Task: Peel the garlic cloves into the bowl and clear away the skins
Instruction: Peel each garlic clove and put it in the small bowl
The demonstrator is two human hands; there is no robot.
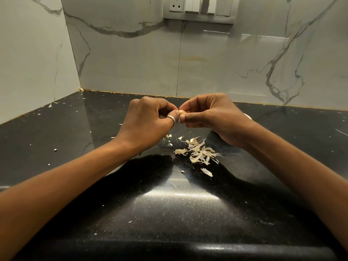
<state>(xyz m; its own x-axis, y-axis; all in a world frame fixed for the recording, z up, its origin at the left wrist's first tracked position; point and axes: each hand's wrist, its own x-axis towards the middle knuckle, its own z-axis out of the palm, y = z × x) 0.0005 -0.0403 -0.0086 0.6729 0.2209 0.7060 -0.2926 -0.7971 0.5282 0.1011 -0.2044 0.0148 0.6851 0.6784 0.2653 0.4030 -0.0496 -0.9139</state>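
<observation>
Both hands met above the glossy black stone counter (pixel 169 213), left hand (pixel 148 119) and right hand (pixel 212 117) pinching one small pale garlic clove (pixel 182 112) between fingertips, mid-peel; dry papery skins (pixel 197 152) lay heaped below, and next came stripping it bare, no bowl in sight

Glossy black counter (pixel 169 213) (overhead light glare), white grey-veined marble walls (pixel 131 59), switch panel (pixel 199 8) above.

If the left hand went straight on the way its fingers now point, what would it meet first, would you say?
Almost at once the right hand: the left hand points rightward, with only the pinched garlic clove between them.
</observation>
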